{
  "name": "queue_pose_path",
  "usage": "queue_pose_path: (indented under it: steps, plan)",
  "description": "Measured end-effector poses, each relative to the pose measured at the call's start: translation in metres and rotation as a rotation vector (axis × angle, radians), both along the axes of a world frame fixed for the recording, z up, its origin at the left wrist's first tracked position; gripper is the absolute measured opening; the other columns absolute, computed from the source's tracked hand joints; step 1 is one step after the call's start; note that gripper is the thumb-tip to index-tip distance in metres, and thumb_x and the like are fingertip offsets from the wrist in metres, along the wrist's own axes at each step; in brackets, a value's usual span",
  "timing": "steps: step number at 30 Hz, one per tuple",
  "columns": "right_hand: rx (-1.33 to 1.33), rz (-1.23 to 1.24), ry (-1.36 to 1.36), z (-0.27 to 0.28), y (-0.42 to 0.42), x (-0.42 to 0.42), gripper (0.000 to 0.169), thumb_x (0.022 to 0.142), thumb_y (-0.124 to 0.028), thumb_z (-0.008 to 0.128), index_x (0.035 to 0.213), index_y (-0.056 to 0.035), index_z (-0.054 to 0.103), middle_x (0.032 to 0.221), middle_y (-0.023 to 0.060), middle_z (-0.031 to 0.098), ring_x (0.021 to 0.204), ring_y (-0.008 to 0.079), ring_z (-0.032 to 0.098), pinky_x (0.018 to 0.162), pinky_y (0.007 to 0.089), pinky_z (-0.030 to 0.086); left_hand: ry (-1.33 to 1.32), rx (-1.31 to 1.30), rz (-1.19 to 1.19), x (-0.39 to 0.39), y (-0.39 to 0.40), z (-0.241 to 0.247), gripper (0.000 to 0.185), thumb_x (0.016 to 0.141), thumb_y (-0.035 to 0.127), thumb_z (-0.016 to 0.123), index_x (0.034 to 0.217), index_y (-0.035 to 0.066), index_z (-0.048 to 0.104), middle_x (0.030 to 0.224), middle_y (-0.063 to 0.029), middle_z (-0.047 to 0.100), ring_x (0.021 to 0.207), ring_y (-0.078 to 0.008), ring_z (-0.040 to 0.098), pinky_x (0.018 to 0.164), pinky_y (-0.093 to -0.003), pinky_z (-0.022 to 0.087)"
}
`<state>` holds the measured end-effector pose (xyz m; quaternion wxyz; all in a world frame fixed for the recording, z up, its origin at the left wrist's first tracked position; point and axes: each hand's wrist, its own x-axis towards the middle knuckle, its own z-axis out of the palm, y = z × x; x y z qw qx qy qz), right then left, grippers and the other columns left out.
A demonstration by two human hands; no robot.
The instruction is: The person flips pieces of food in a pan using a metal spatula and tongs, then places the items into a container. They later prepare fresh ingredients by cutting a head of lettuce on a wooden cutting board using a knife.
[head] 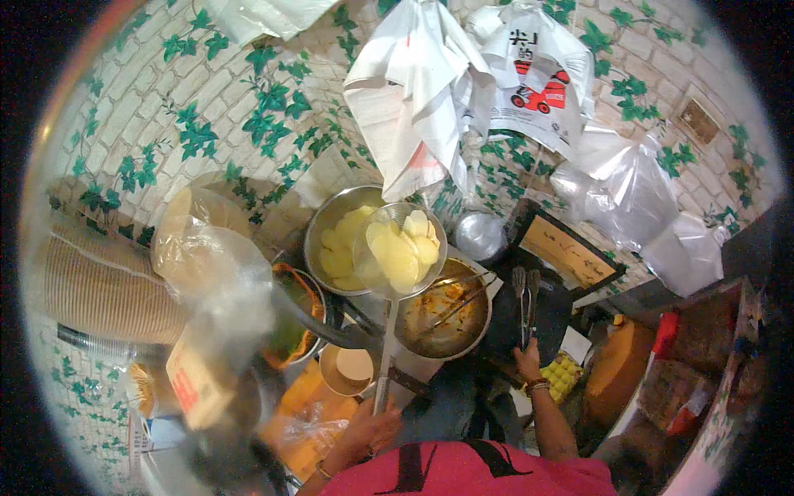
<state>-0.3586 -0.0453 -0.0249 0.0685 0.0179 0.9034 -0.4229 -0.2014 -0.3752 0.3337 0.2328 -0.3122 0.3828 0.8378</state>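
Note:
My left hand [372, 428] grips the long metal handle of a mesh skimmer [361, 248], which holds pale yellow slices, possibly potato [397, 254]. The skimmer overlaps the right edge of a metal bowl [310, 229] holding more such slices [343, 245]. In my right hand [528, 363] are metal tongs [526, 304], pointing away from me over a round black surface [552, 322]. Between the hands, a pan with brown-orange residue [456, 310] has a wire tool [462, 301] resting across it.
Left of the bowl stands a pot with an orange-brown rim [319, 310]. A round beige container [345, 370] sits nearer me. Clear plastic bags [217, 266] crowd the left; white bags [422, 93] hang ahead. A framed panel [567, 251] leans at the wall, and a yellow egg tray [561, 378] lies right.

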Motion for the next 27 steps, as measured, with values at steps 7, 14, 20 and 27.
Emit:
queue_pose_path:
  steps: [7,14,20,27]
  plan:
    - [-0.069,0.021,0.112,0.2,0.025,-0.056,0.035,0.086,-0.019,0.061,0.104,0.0052,0.044,0.088,0.0237,0.055,0.08,0.0337,0.056,0.069,0.0413,0.044,0.023,-0.11,-0.119,0.047,-0.002,-0.038,0.021,0.083,0.007,0.058,0.085,0.013,0.038,0.053,0.0019,0.033,0.036,-0.0077,0.03,0.028,-0.0226,0.024]
    - [0.404,-0.048,0.659,0.225,0.077,-0.041,0.043,0.078,-0.011,0.066,0.115,-0.0001,0.046,0.097,0.0208,0.056,0.088,0.0395,0.053,0.07,0.0432,0.044,0.034,-0.079,-0.122,0.018,0.031,0.012,0.025,0.08,0.0,0.058,0.085,0.013,0.038,0.054,0.0003,0.035,0.035,-0.0079,0.031,0.028,-0.0219,0.025]
    - [0.518,0.08,0.064,0.174,0.1,0.04,0.056,0.079,-0.023,0.065,0.127,-0.0059,0.044,0.102,0.0162,0.06,0.087,0.0368,0.058,0.064,0.041,0.047,0.017,-0.018,-0.101,0.02,0.041,0.006,0.028,0.079,0.001,0.061,0.084,0.013,0.037,0.055,0.0006,0.036,0.036,-0.007,0.031,0.029,-0.0211,0.025]
    - [0.937,0.252,-0.326,0.131,0.094,0.011,0.061,0.079,-0.024,0.063,0.133,-0.0097,0.04,0.096,0.0183,0.06,0.079,0.03,0.06,0.064,0.0386,0.049,-0.019,-0.016,-0.083,0.018,0.049,0.006,0.028,0.079,0.002,0.062,0.083,0.012,0.036,0.054,0.001,0.036,0.035,-0.0079,0.031,0.028,-0.0219,0.025]
